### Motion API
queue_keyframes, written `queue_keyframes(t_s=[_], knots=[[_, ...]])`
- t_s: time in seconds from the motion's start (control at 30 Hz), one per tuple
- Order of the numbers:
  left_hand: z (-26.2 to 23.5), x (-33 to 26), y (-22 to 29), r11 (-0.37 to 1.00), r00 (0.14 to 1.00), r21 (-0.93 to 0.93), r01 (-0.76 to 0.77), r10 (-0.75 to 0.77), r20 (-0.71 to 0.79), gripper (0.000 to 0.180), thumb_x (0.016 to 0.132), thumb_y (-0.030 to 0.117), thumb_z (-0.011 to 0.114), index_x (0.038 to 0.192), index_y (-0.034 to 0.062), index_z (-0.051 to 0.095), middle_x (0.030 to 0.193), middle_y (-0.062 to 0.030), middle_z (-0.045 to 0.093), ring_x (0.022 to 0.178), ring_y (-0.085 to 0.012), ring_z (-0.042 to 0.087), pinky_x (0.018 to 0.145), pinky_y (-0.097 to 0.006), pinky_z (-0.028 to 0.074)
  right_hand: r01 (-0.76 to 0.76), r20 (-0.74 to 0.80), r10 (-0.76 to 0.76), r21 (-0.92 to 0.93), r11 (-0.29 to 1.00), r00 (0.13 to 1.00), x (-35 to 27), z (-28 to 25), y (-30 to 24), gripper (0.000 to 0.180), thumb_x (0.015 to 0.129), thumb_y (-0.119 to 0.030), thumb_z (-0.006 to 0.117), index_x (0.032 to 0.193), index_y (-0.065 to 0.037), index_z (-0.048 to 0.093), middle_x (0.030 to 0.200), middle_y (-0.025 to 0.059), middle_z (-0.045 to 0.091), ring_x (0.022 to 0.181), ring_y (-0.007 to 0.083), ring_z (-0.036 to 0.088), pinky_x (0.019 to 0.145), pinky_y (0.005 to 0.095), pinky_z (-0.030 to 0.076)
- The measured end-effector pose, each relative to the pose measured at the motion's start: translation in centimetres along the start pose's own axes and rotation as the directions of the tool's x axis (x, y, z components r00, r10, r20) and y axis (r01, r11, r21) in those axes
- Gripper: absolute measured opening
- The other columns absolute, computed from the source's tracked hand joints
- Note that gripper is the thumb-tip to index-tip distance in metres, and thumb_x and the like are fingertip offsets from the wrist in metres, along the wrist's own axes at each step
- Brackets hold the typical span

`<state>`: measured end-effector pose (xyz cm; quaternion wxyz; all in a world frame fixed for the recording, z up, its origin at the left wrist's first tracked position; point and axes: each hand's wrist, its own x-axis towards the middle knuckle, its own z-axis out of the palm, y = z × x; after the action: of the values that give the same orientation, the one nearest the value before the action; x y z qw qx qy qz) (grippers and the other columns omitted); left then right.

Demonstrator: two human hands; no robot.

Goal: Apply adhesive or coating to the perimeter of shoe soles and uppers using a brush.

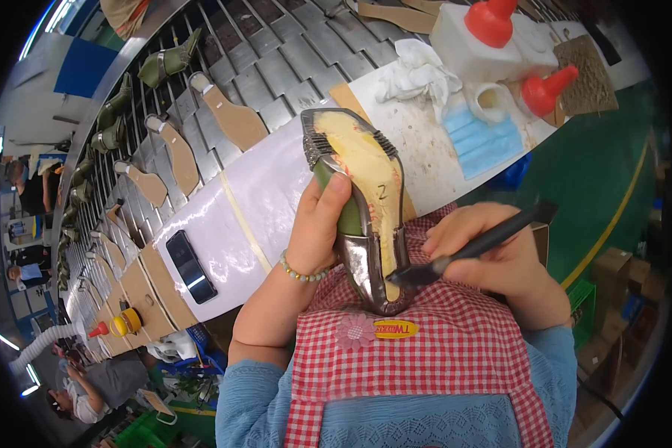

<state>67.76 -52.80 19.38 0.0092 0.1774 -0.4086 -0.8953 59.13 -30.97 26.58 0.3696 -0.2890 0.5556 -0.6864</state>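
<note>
A shoe upper in dark metallic and green lies sole-side up in front of my apron, stretched over a form. Its underside is pale yellow, with a ribbed dark strip near the toe end. My left hand grips it from the left side, thumb along its edge. In my right hand is a black-handled brush, held between thumb and fingers. The dark brush tip touches the narrow end of the underside, close to my body.
On the bench at the right are a white container with a red nozzle, a small white cup, crumpled tissue and a blue mask. A phone lies at left. Soles and green shoe uppers rest on the metal conveyor.
</note>
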Motion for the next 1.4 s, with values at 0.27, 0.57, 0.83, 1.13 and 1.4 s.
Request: queue_keyframes(t_s=[0.27,0.57,0.83,1.13,1.4], knots=[[-3.3,-0.5,-0.5,0.708,0.68,0.219,-0.671,0.706,-0.198,0.063,0.089,0.043,0.06,0.133,0.0029,0.04,0.13,-0.011,0.05,0.114,-0.0232,0.053,0.097,-0.036,0.044,0.276,-0.324,-0.202,0.2,0.94,0.924,0.7,-0.4,1.2,0.02,0.082,-0.001,0.065,0.101,0.002,0.057,0.101,0.0188,0.064,0.098,0.0228,0.062,0.09,0.0345,0.048],[-3.9,-6.3,-0.2,0.005,0.906,0.959,-0.282,0.332,0.265,0.095,0.069,0.036,0.079,0.141,0.0005,0.028,0.138,-0.0126,0.041,0.134,-0.0272,0.032,0.109,-0.038,0.024,0.191,-0.402,-0.182,-0.019,0.981,0.897,3.1,1.2,5.6,0.017,0.084,0.003,0.061,0.101,0.0,0.057,0.104,0.0152,0.062,0.1,0.021,0.06,0.093,0.0329,0.045],[-4.1,-6.5,-2.0,0.288,0.901,0.9,-0.327,0.382,0.205,0.106,0.064,0.032,0.085,0.141,-0.0041,0.022,0.122,-0.0112,0.051,0.113,-0.0224,0.051,0.098,-0.033,0.039,0.021,-0.319,-0.006,0.043,0.999,0.948,4.3,2.7,8.2,0.016,0.084,0.001,0.063,0.099,-0.001,0.059,0.103,0.0109,0.063,0.096,0.0139,0.058,0.086,0.0268,0.045],[-4.7,-7.3,-2.0,0.409,0.952,0.885,-0.22,0.287,0.104,0.091,0.064,0.044,0.084,0.135,0.0088,0.04,0.133,-0.0076,0.043,0.136,-0.0303,0.027,0.112,-0.038,0.02,-0.078,-0.367,0.108,0.097,0.992,0.924,4.9,3.9,8.5,0.013,0.084,-0.002,0.066,0.096,-0.001,0.061,0.091,0.0048,0.064,0.086,0.0088,0.057,0.077,0.0226,0.046],[-5.0,-7.8,-2.3,0.486,0.959,0.859,-0.162,0.282,0.021,0.085,0.066,0.047,0.081,0.133,0.009,0.046,0.131,-0.0072,0.045,0.134,-0.0313,0.029,0.112,-0.039,0.02,0.171,-0.326,-0.415,-0.572,0.802,0.85,4.6,4.3,7.7,0.013,0.078,-0.003,0.072,0.087,-0.002,0.063,0.084,0.0067,0.064,0.076,0.0168,0.061,0.068,0.0266,0.048]])
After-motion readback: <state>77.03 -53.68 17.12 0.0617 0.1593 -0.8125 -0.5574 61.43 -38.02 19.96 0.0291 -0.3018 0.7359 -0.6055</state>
